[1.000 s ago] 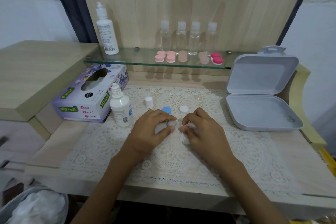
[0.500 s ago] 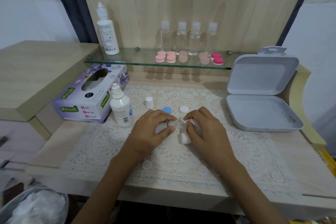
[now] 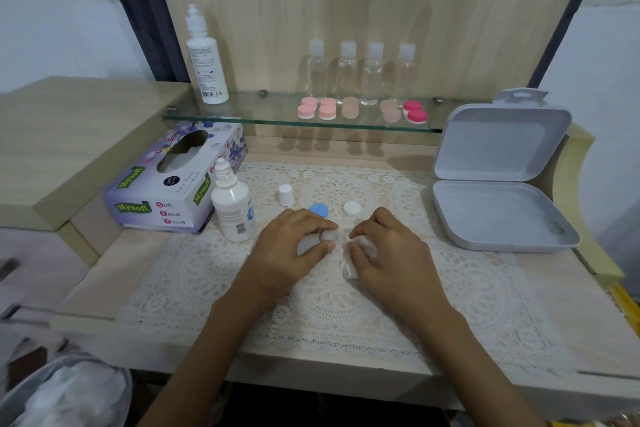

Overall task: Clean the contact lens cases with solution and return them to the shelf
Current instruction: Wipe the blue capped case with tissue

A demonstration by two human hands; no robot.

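Left hand [image 3: 294, 246]: my fingers curl round the clear lens case [image 3: 327, 236], fingertips on top and thumb underneath.
Right hand [image 3: 391, 253]: my fingers are bunched on a crumpled white tissue [image 3: 349, 267], and my fingertips are just beside the case.
Lens case: at the middle of the counter [image 3: 104, 270], over the lace mat [image 3: 467, 288]; I cannot tell whether it touches the mat.
Loose caps: a blue cap [image 3: 319, 210] and a white cap [image 3: 352, 208] lie on the mat just behind my hands, toward the back edge.
Solution bottle [image 3: 232, 215]: upright and uncapped to the left of my left hand, with its small white cap [image 3: 286, 195] standing near it.
Glass shelf [image 3: 263, 114]: pink cases [image 3: 317, 110] sit in a row along its front edge.
Grey box [image 3: 502, 215]: open, at the counter's right edge.
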